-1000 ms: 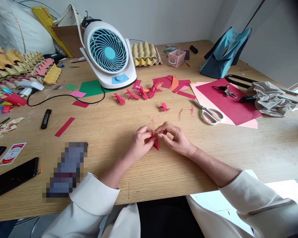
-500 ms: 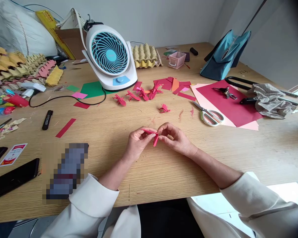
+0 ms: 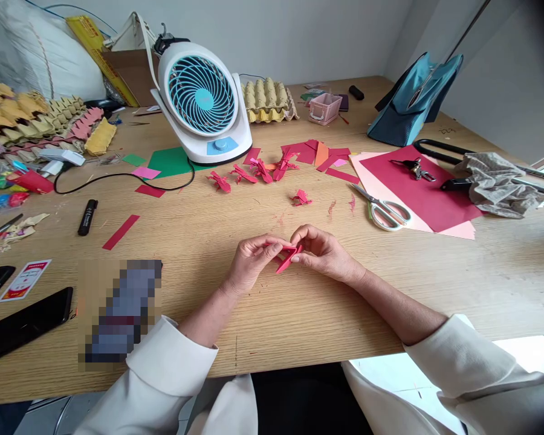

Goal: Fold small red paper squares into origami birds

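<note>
A small folded piece of red paper (image 3: 286, 260) is held between both hands above the wooden table (image 3: 272, 326). My left hand (image 3: 250, 260) pinches its left part between thumb and fingers. On the right side, my right hand (image 3: 321, 254) has thumb and fingertips closed on the paper's edge. Beyond the hands lie a small red folded figure (image 3: 301, 197) and a row of several more red folded figures (image 3: 263, 171). Fingers partly cover the held paper.
Scissors (image 3: 385, 211) lie right of centre beside red sheets (image 3: 417, 193). A white fan (image 3: 242, 133) stands behind. To the left are a red strip (image 3: 121, 232), a black marker (image 3: 87, 217) and phones (image 3: 27, 326). A blue bag (image 3: 401, 115) stands at back right.
The red paper's folded end has swung to the right and now shows a slanted flap. My right fingers have closed on it, where they were beside its edge before.
</note>
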The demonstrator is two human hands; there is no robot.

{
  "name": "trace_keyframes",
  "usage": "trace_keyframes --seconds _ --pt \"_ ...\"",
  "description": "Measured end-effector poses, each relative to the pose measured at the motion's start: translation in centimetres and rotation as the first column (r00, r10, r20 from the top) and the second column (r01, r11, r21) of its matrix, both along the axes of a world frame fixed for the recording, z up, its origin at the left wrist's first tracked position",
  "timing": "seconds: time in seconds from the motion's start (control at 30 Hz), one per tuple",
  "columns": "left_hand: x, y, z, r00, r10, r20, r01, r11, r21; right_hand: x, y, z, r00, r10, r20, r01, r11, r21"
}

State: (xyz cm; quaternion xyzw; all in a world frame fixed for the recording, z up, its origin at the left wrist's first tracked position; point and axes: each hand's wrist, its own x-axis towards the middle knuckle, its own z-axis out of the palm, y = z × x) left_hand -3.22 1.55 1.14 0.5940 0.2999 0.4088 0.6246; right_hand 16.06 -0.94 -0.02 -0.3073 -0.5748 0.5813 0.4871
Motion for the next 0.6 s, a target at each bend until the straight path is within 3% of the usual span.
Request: trace_keyframes --seconds 0.27,0.43,0.6 --pt "-0.52 0.45 0.59 0.996 -0.023 -0.082 0.029 0.997 0.068 0.16 -0.07 0.28 1.000 -0.012 0.024 0.011 1.000 0.026" --pt "-0.60 0.67 0.23 0.992 0.030 -0.122 -0.015 0.992 0.125 0.29 -0.09 0.51 0.994 -0.056 0.093 0.049 0.996 0.075" --pt "-0.43 0.75 -0.03 0.989 0.015 -0.145 0.013 0.982 0.191 0.26 -0.21 0.73 0.989 -0.059 0.139 0.043 0.992 0.116"
